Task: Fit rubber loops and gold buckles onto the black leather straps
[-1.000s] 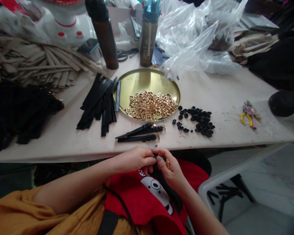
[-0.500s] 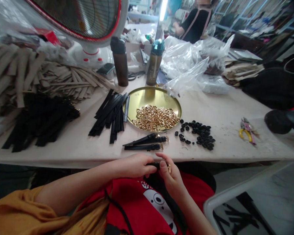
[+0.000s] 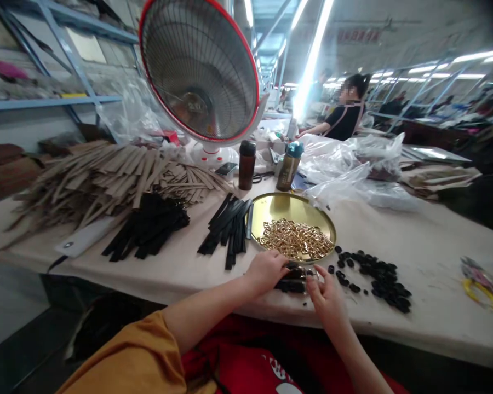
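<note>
Your L hand (image 3: 268, 269) bends over the left ends of the black buckled straps (image 3: 291, 285), touching; if it grips, I cannot tell. Your R hand (image 3: 326, 291) is at their buckle ends, thumb and forefinger slightly apart. The straps lie on the table (image 3: 427, 235) betw. both hands. These few pcs look finished, I judge; much is left: loose black strips (image 3: 230, 227) beyond L hand, approx. several dozen black loops (image 3: 388, 280) to the right of R hand. Just beyond both hands, the round gold tray (image 3: 277, 205) holds a heap of gold buckles (image 3: 296, 239), mostly in its near half. Farther, clear plastic bags (image 3: 324, 158), contents unclear.
</note>
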### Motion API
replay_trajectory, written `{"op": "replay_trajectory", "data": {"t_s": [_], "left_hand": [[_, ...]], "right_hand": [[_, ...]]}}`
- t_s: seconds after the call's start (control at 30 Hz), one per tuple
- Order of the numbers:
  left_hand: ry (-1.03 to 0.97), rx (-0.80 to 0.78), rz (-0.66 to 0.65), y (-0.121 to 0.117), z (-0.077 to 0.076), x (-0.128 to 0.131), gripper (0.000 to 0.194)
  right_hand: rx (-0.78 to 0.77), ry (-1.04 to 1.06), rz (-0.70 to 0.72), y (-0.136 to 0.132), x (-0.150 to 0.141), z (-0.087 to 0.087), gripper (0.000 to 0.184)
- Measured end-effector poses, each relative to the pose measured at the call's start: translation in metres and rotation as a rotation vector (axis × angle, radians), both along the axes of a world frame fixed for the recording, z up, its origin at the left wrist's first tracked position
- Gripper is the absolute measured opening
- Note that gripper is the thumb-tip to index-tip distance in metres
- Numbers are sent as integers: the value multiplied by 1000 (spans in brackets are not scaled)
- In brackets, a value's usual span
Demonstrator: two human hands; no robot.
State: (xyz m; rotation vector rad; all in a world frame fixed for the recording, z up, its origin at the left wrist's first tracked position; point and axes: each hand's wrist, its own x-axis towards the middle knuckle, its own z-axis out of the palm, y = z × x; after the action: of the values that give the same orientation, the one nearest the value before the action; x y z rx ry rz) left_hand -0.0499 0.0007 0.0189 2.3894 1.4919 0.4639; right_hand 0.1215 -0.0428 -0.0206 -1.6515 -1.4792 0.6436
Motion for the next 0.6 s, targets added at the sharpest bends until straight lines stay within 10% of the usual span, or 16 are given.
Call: {"op": "replay_trajectory", "data": {"t_s": [0.33,0.6], "left_hand": [[160,6,500,86,9,-94,23],[-30,-52,406,76,35,-88,26]], "right_hand": [[-26,83,49,-11,1,-27,48],[-85,370,35,-13,7,-16,39]]}}
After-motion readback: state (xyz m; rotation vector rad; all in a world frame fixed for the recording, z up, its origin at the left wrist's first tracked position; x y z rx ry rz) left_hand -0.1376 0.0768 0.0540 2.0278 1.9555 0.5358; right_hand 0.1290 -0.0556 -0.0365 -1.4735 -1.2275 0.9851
